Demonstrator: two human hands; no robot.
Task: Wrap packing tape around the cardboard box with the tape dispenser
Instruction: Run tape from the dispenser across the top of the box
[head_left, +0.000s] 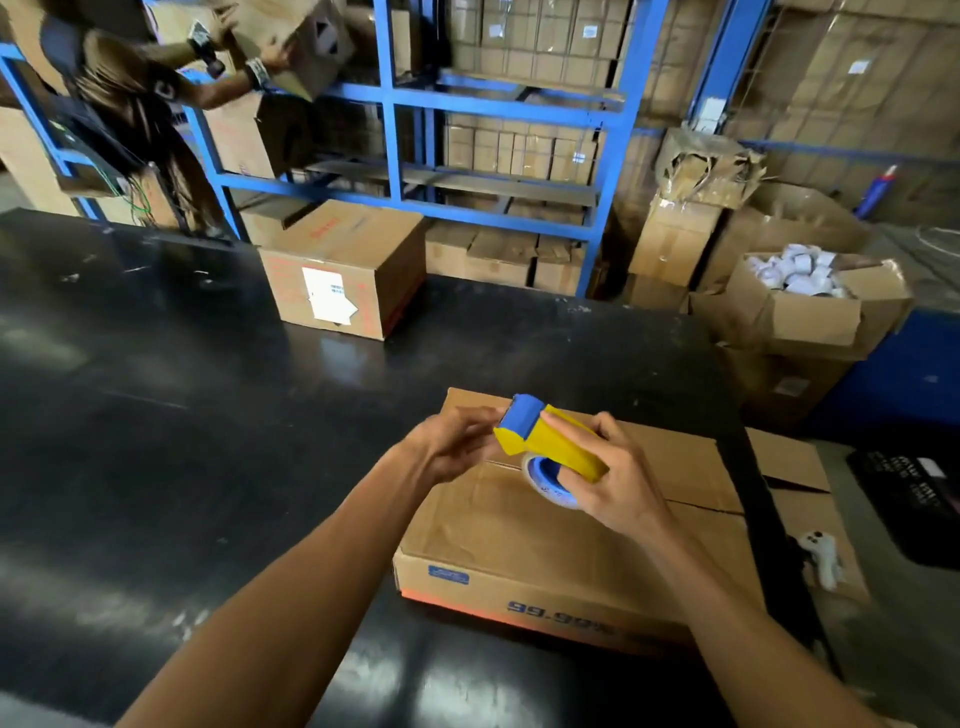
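Two hands (613, 478), tape dispenser (550, 441), tape end hidden

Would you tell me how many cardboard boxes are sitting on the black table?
2: the near box under the hands, and a labelled box at the table's far edge.

Yellow-blue tape dispenser (545, 444) above flat cardboard box (545, 551), seemingly untaped

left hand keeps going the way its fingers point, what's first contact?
Likely the tape dispenser: the left hand points right at its blue front end, nearly touching. Depth is unclear; the right hand holds it.
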